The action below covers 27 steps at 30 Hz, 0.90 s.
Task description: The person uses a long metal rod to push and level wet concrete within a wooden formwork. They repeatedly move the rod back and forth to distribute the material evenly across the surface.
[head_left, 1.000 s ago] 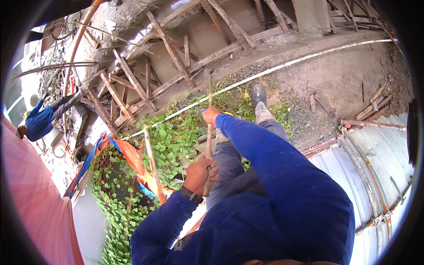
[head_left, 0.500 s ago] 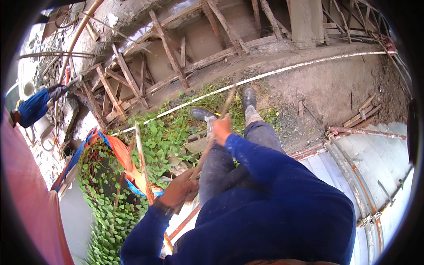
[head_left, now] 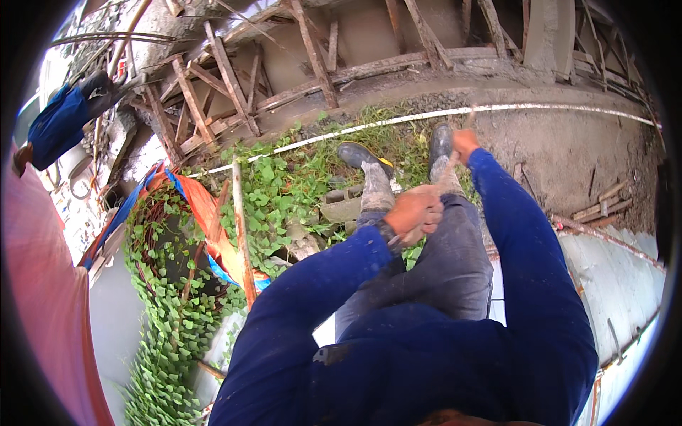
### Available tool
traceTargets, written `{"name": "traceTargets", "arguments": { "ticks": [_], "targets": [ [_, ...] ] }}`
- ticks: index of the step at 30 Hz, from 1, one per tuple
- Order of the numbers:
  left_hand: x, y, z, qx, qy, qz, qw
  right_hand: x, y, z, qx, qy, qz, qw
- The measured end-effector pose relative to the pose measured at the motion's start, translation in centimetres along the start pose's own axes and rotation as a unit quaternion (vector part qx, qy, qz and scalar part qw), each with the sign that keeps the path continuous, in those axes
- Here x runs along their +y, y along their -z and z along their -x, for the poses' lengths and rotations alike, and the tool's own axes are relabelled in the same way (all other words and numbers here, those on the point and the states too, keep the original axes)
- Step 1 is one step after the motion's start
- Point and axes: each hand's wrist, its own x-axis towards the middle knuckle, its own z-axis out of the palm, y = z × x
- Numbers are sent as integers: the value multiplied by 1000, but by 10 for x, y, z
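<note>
Left grip [head_left: 415, 211], right grip [head_left: 466, 143] around wooden stick [head_left: 449, 169]; boots [head_left: 356, 153] below.

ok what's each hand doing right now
Left hand: closed, holding the stick.
Right hand: closed, holding the same stick, farther from the body.

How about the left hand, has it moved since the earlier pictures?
Yes. The left hand has moved to the right: it is now farther from the whitish pole beside the orange sheet than in both earlier pictures.
</note>
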Motion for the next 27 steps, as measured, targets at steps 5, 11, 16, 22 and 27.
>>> {"name": "traceTargets", "arguments": {
  "ticks": [5,11,16,22,27],
  "targets": [
    [12,24,73,62,-44,36,996,-106,13,-56,-70,13,-23,997],
    [12,46,126,142,-120,94,978,-215,24,-111,-56,167,-41,984],
    [10,27,132,217,-135,38,966,-263,-57,-143,-113,-25,-571,813],
    [-5,28,172,233,-149,58,959,-322,41,-101,-170,-262,-823,474],
    [-19,-5,254,209,-48,-50,975,-338,76,-16,-23,-265,-820,507]
  ]
}}
